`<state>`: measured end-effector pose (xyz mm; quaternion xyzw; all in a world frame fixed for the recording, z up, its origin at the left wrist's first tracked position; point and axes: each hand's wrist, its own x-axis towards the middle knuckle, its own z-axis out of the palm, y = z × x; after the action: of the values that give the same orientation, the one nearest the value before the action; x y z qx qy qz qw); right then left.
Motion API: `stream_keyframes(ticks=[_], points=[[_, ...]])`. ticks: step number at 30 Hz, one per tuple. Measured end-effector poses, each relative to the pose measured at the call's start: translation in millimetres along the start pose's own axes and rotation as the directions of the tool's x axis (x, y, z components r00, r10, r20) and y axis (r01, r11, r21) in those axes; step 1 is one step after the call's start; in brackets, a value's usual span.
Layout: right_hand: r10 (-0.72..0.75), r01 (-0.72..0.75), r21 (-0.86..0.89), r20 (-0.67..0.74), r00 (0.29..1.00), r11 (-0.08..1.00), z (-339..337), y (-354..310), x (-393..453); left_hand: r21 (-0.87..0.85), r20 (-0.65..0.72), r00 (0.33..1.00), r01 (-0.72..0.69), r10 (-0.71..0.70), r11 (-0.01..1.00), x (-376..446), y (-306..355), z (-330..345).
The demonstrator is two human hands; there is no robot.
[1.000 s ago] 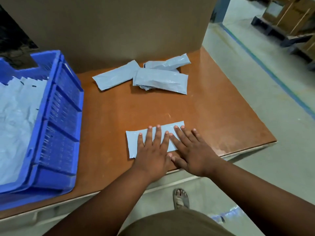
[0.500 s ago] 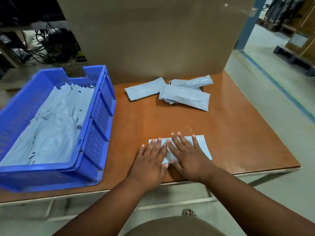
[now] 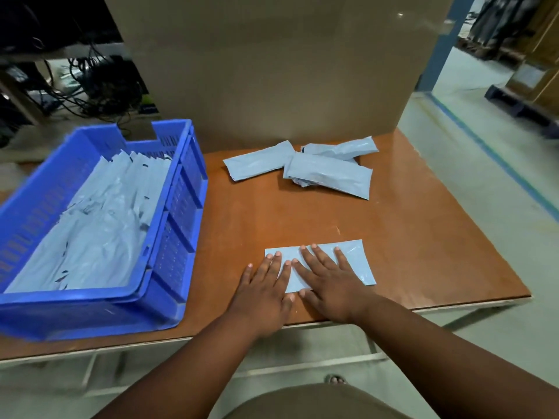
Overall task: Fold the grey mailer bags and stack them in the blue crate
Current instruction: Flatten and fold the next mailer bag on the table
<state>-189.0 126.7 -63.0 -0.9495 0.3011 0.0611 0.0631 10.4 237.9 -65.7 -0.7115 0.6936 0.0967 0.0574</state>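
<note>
A folded grey mailer bag (image 3: 358, 261) lies flat near the front edge of the brown table (image 3: 423, 237). My left hand (image 3: 264, 293) presses its left end with straight fingers. My right hand (image 3: 331, 281) lies flat on its middle, fingers spread. The bag's right end shows past my right hand. The blue crate (image 3: 178, 213) stands on the left of the table and holds several grey mailer bags (image 3: 102, 225). A small pile of grey mailer bags (image 3: 326, 172) lies at the back of the table.
A large cardboard box (image 3: 272, 65) stands along the back of the table behind the pile. The table's right and front edges drop to a concrete floor (image 3: 484, 207). Cables and shelving (image 3: 75, 77) sit behind the crate.
My left hand has slid left along the folded bag and my right hand has slid right, so they now sit slightly apart. The camera has tilted up, showing more of the crate.
</note>
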Motion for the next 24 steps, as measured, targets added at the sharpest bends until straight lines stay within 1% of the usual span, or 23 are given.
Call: stream_keyframes(ticks=[3,4,6,8,11,12,15,18,19,21,24], points=[[-0.016,0.014,0.086,0.02,1.0,0.996,-7.5,9.1,-0.1,-0.015,0.037,0.999,0.011,-0.01,1.0,5.4,3.9,-17.5],[-0.009,0.009,0.129,0.001,1.0,0.992,-12.3,13.5,-0.5,-0.036,0.026,1.0,0.014,-0.013,0.999,7.9,4.8,-23.1],[0.024,-0.014,0.181,-0.055,0.998,0.983,-23.4,22.0,-1.9,-0.074,-0.038,0.999,0.003,-0.005,0.997,13.7,8.2,-31.8],[0.073,-0.053,0.178,-0.11,0.991,0.983,-33.4,27.4,-3.9,-0.086,-0.116,0.993,-0.043,0.033,0.995,20.6,15.9,-35.5],[0.122,-0.103,0.113,-0.178,0.976,0.988,-42.7,25.4,-5.4,-0.077,-0.162,0.982,-0.107,0.093,0.991,31.7,33.2,-33.7],[0.119,-0.107,0.077,-0.172,0.978,0.991,-42.1,22.8,-5.1,-0.063,-0.158,0.982,-0.118,0.106,0.991,34.4,39.0,-30.0],[0.103,-0.1,0.054,-0.056,0.993,0.994,-22.9,16.2,-2.7,-0.05,-0.125,0.986,-0.122,0.114,0.991,37.8,48.1,-11.6],[0.101,-0.096,0.073,-0.068,0.993,0.993,-1.2,23.7,-5.0,-0.014,-0.164,0.979,-0.124,0.12,0.992,36.5,40.4,3.3],[0.1,-0.095,0.069,-0.068,0.993,0.993,2.0,29.4,-6.3,-0.015,-0.172,0.979,-0.112,0.108,0.994,35.5,35.3,5.7],[0.111,-0.108,0.054,-0.053,0.992,0.993,3.8,42.3,-11.5,-0.034,-0.148,0.988,-0.041,0.035,0.999,31.1,22.8,8.1],[0.198,-0.196,0.049,-0.028,0.98,0.979,2.5,63.8,-23.5,-0.05,-0.136,0.989,0.058,-0.064,0.997,20.7,2.2,10.7]])
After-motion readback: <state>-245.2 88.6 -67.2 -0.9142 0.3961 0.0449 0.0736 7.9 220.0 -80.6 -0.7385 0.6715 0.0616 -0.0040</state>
